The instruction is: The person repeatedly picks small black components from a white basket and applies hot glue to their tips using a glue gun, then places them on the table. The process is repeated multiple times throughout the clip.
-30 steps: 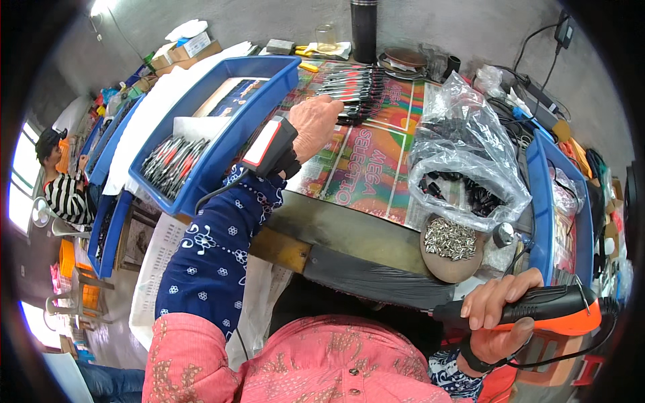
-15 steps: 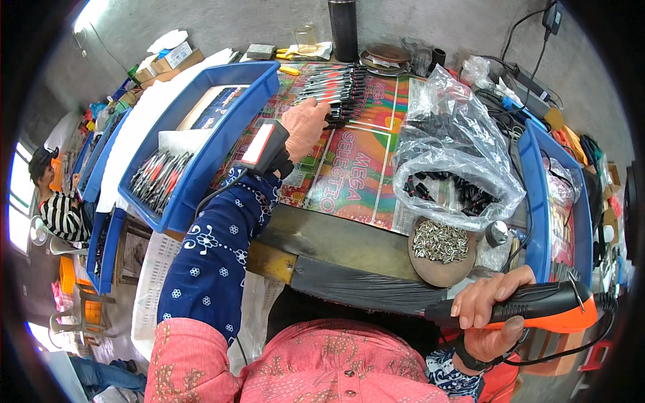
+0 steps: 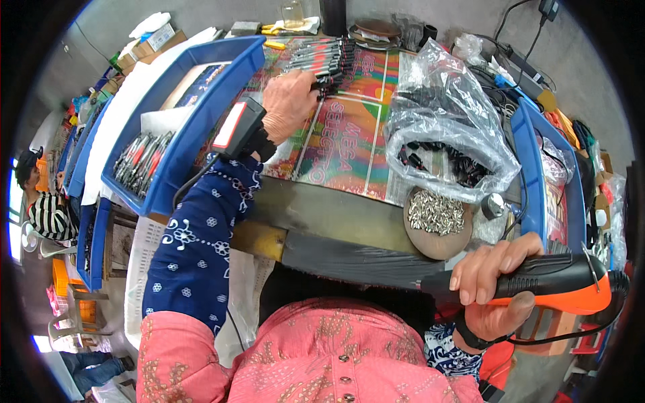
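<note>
My left hand (image 3: 290, 102) reaches over the table to the near end of a stack of black-and-red pen-shaped pieces (image 3: 322, 57) laid side by side. Its fingers are curled in at the stack's edge, and the hand itself hides what they pinch. A black-and-white box-shaped device (image 3: 238, 127) with a cable sits at that wrist. Low on the right, my right hand (image 3: 496, 285) wraps round an orange-and-black electric screwdriver (image 3: 547, 285), held sideways with its tip pointing left, in front of the table edge.
A blue tray (image 3: 218, 101) with more pen-shaped pieces stands at left. A clear plastic bag (image 3: 450, 127) of black parts lies right of centre, behind a round dish (image 3: 440, 248) of small metal pieces. Another blue tray (image 3: 527, 181) is at far right. A person (image 3: 50, 208) sits at far left.
The whole view has shifted, so the table sits higher in the picture. My left hand stays by the stack, and my right hand keeps hold of the electric screwdriver.
</note>
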Demonstrator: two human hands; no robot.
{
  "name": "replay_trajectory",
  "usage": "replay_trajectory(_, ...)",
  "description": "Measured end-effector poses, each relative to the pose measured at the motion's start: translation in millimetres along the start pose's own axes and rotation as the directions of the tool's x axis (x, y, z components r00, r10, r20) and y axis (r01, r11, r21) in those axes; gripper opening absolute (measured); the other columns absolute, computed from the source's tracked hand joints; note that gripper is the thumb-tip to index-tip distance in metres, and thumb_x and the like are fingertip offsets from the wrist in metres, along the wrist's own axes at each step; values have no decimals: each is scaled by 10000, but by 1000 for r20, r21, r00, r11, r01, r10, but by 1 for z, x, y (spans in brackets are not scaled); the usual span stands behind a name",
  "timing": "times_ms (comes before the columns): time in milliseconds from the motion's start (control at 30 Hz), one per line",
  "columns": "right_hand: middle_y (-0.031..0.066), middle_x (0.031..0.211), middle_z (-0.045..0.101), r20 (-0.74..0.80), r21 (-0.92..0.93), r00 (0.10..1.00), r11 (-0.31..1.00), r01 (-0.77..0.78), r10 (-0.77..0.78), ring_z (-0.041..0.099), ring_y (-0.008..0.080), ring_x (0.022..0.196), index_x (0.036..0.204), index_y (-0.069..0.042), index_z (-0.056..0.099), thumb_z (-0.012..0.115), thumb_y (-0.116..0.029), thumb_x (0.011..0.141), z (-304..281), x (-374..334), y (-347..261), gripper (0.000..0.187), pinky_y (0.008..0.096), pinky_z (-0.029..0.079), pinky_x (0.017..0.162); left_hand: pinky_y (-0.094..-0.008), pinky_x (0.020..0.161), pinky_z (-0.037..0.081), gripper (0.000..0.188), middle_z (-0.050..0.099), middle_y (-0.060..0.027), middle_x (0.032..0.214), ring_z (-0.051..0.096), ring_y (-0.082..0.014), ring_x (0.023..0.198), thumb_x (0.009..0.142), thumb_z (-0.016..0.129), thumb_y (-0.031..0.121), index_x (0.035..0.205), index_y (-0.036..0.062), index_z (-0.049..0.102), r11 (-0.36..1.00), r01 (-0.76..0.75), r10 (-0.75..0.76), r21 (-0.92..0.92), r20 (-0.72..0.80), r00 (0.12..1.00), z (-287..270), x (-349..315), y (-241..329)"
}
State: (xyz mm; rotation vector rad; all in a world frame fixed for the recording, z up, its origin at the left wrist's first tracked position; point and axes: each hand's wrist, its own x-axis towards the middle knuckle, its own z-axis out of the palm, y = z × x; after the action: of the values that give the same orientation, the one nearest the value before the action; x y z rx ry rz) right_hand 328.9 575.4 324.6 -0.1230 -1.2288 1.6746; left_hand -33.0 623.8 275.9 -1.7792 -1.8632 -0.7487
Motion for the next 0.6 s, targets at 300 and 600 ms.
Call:
replay_trajectory(300, 95, 622, 543, 75, 18, 996, 999, -42, 41, 567, 228, 544, 996, -41, 420, 761, -282, 750, 21, 4, -1, 485, 381, 492, 580, -320, 566, 468, 205, 618, -143, 687, 618, -223, 605, 772, 648, 93, 938, -18, 607, 836, 253, -189, -487, 178, 966, -87, -64, 89)
replay_trajectory(600, 28, 623, 491, 335, -102, 942, 994, 34, 3, 511, 155, 528, 1007, -63, 393, 648, -468, 798, 34, 10, 15, 522, 324, 460, 580, -193, 424, 442, 161, 596, -50, 688, 564, -65, 550, 827, 589, -2, 965, -32, 510, -22, 775, -375, -632, 724, 579, -145, -148, 147)
